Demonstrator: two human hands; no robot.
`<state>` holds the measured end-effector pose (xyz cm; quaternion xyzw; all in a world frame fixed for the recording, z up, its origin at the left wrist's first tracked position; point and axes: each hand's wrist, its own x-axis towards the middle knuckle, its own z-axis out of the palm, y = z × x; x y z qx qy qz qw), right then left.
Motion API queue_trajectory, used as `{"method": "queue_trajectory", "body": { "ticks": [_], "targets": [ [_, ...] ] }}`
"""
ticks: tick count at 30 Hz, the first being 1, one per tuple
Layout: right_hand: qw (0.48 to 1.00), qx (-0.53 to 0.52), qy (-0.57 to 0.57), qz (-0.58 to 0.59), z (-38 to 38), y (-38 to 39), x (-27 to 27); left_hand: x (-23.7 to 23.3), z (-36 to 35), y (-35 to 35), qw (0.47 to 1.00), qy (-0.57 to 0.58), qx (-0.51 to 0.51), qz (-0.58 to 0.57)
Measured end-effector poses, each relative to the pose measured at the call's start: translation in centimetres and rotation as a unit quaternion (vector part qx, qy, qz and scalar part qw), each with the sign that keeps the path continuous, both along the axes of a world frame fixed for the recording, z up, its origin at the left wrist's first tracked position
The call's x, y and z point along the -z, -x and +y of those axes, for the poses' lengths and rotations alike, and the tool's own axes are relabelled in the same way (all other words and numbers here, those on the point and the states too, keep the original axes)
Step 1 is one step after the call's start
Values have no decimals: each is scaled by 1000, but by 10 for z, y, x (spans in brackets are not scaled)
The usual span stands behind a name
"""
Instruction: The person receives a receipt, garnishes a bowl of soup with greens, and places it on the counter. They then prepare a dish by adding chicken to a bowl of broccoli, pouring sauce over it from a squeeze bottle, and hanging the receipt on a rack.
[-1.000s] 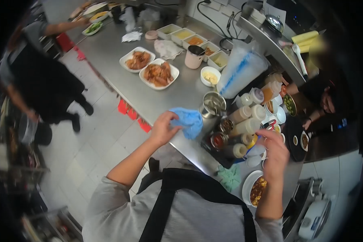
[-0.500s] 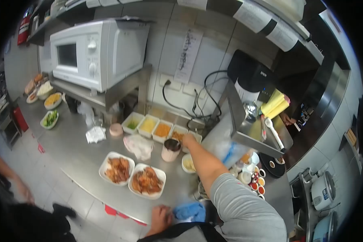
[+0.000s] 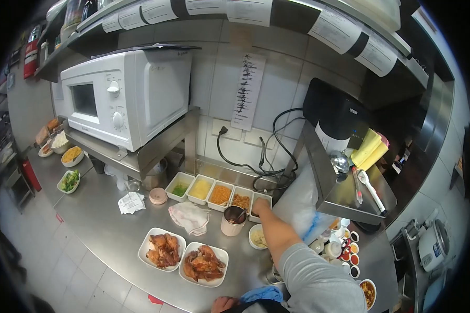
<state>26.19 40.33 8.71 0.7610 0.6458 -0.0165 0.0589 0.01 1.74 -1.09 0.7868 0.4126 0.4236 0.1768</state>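
Note:
My right hand (image 3: 261, 205) reaches into the rightmost white container (image 3: 255, 215) of the row at the wall; its fingertips are hidden inside. Left of it stand containers of brown pieces (image 3: 241, 202), orange shreds (image 3: 220, 195), yellow shreds (image 3: 200, 189) and chopped greens (image 3: 180, 189). A pink-white cup (image 3: 232, 223) with a utensil in it is close by, beside a bowl of pale food (image 3: 257, 237). Two white dishes of browned chicken (image 3: 163, 249) (image 3: 203, 264) sit near the front edge. My left hand (image 3: 225, 304), partly cut off at the bottom, is beside a blue cloth (image 3: 262, 295).
A white microwave (image 3: 128, 99) stands on a metal shelf at the left. The metal stand (image 3: 355, 201) at the right holds a black printer (image 3: 331, 109). Small sauce cups (image 3: 354, 259) and a bowl of red-brown food (image 3: 368, 293) are beyond my right arm. A cloth (image 3: 189, 218) lies mid-counter.
The view has shifted, so the counter items appear lower and to the right. My right hand has moved from beside the brown pieces into the rightmost container. The person at the left is mostly out of view.

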Motion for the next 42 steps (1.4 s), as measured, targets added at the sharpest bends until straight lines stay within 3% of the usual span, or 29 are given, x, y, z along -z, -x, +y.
{"method": "queue_trajectory", "body": {
  "ticks": [2,3,6,10,11,15,18,22,25,28,31,35,38,41,42],
  "targets": [
    [997,24,-18,70,-25,14,-35,0,-2,-3,1000,-3,-10,-2],
    [987,73,-106,91,-18,10,-4,0,-2,-4,1000,-5,-16,-3],
    [991,-1,-115,69,-13,4,6,0,-2,-5,999,-8,-33,-6],
    [982,80,-84,149,15,-11,28,0,-3,-9,999,-11,-52,-10],
    [988,82,-80,99,19,-11,33,0,-4,-9,998,-12,-56,-11],
    [992,54,-92,69,14,-7,20,3,-4,-12,997,-18,-72,-13],
    [974,116,-126,149,6,1,5,5,-6,-13,996,-21,-82,-15],
    [996,-23,-80,-41,39,-25,31,8,-7,-15,996,-26,-86,-18],
    [987,53,-139,56,34,-22,13,0,-10,-14,996,-23,-81,-13],
    [993,34,-106,30,9,-4,-18,-12,-11,-6,998,-12,-54,-7],
    [989,-70,-5,-128,14,-17,5,-4,-6,-2,999,-23,-26,0],
    [996,-26,-48,-75,8,-14,-2,11,-4,-5,998,-21,-42,29],
    [967,171,-142,128,12,-19,-9,-12,-4,-5,994,-83,-72,-24],
    [939,197,-210,190,-4,-10,-14,-23,-7,-7,992,-77,-84,-44],
    [972,130,-163,107,-4,-12,-10,-24,-8,-8,992,-81,-87,-46]
  ]
}}
